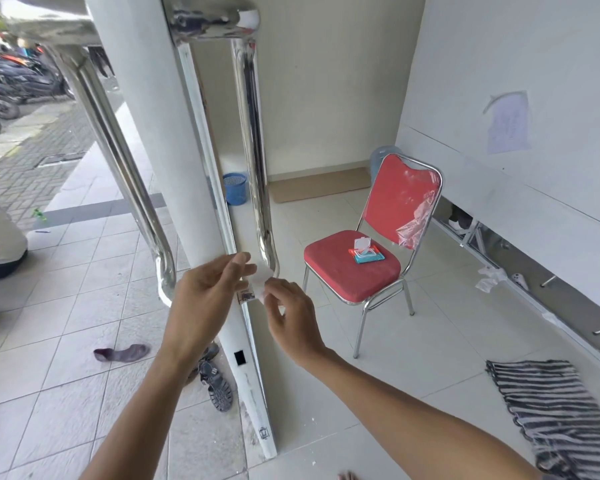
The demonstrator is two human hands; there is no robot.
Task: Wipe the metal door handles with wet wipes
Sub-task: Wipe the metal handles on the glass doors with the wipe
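You will find no text here that can be read. The sheet of paper (508, 123) taped on the white wall carries faint lines of writing, but they are too pale and too small to make out. The pack of wet wipes (367, 254) on the red chair (352, 271) shows no legible brand. A small square mark (264, 433) stands low on the door edge; it is unreadable.

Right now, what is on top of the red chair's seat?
A wet wipes pack, teal and red, lies on the red chair seat with its white flip lid standing open. Whether wipes remain inside cannot be seen.
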